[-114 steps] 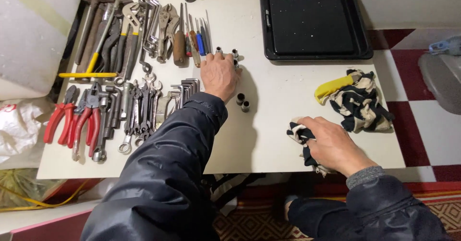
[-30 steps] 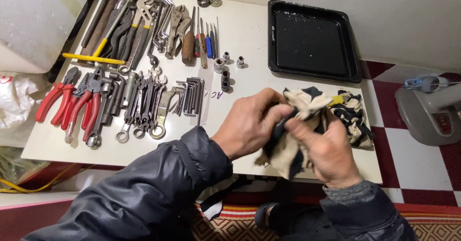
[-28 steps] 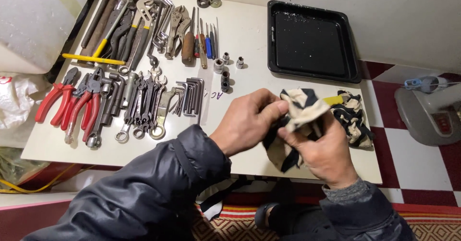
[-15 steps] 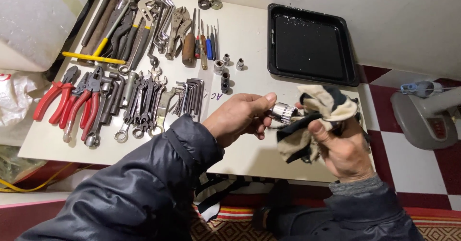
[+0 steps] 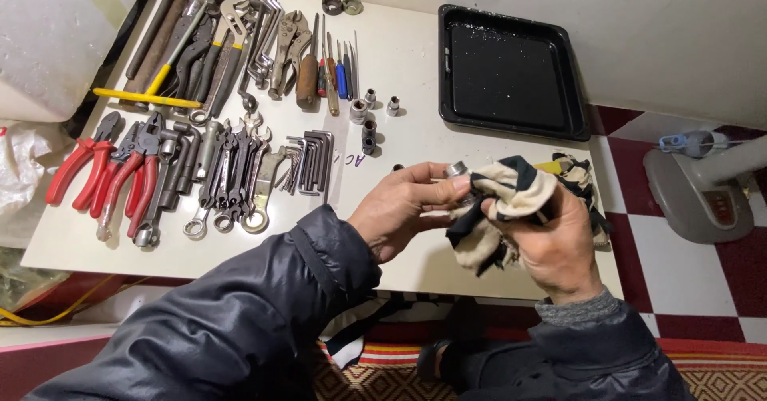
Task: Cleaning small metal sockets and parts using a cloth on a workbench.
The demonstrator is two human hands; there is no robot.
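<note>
Holding a small metal socket (image 5: pixel 456 169) in fingertips of left hand (image 5: pixel 403 209) just above the white table (image 5: pixel 415 73); right hand (image 5: pixel 551 237) grips a cream & black rag (image 5: pixel 499 201) bunched vs. the socket. Wrenches (image 5: pixel 232 169) & black tray (image 5: pixel 511 69) lie beyond.

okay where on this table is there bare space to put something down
Bare tabletop runs between the screwdrivers and the black tray, and along the near edge below the wrenches. The tray is empty inside. The left half is packed with pliers and wrenches.
</note>
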